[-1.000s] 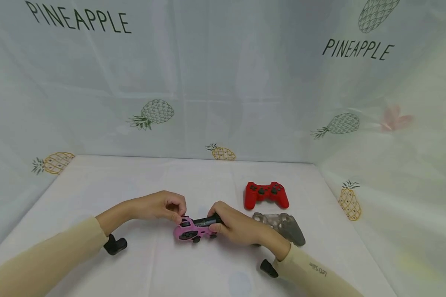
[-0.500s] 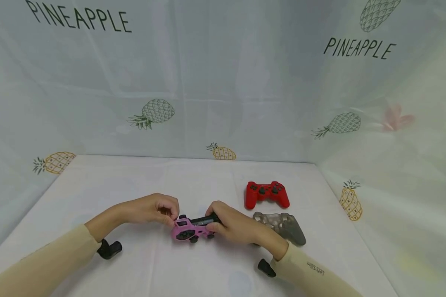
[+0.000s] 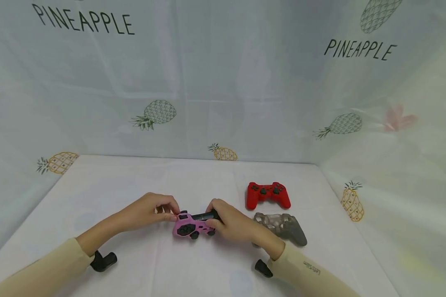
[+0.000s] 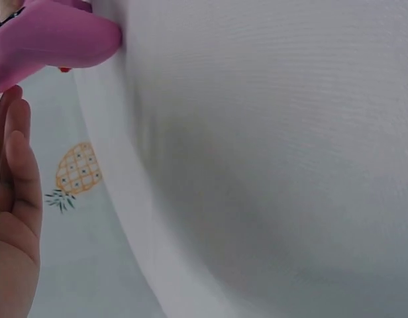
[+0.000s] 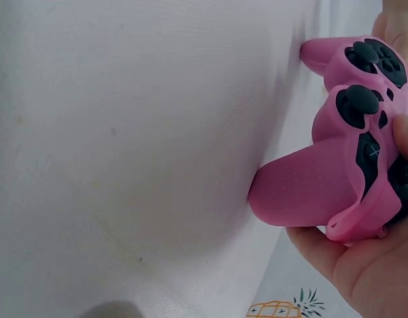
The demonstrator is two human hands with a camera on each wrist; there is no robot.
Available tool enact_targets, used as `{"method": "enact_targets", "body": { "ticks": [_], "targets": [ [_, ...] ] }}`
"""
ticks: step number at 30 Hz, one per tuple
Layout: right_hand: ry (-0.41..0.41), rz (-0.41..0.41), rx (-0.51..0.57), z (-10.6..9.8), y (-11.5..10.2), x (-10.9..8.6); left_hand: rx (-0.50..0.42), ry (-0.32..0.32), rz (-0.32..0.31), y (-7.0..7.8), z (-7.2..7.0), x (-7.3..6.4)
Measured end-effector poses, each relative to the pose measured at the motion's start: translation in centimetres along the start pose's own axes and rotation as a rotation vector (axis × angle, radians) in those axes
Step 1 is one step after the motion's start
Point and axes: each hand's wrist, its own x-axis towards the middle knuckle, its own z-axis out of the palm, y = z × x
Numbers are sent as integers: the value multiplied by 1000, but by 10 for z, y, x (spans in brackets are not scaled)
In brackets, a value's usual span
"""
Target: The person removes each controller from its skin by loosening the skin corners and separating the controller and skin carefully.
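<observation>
Left of the red controller (image 3: 268,195) and nearer me, the pink controller (image 3: 189,227) stretches sideways; my right hand (image 3: 232,220), closer to the red controller, is curled round the end towards it, while my left hand (image 3: 146,210) seems to pinch the end away from it, though the wrist view crops that grip

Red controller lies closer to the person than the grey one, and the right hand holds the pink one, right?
No, the head view shows the red controller lying farther away than the grey controller; the right hand does hold the pink controller.
</observation>
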Motion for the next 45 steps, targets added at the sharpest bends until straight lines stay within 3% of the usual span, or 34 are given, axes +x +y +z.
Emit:
{"method": "enact_targets", "body": {
  "ticks": [8, 17, 22, 27, 32, 40, 45],
  "targets": [
    [6, 21, 13, 2, -2, 1, 105, 66, 79, 21, -10, 2],
    [4, 42, 22, 2, -1, 3, 215, -36, 90, 51, -12, 24],
    [3, 50, 41, 1, -3, 5, 304, -69, 79, 62, -9, 29],
    [1, 79, 65, 0, -4, 8, 341, -63, 89, 65, -7, 32],
    [1, 139, 86, -2, -5, 11, 299, -64, 81, 61, -7, 36],
    [-6, 146, 93, -3, -5, 12, 269, -124, 111, 64, -12, 44],
    [-7, 153, 98, -3, -6, 12, 284, -142, 95, 65, -12, 47]
  ]
}}
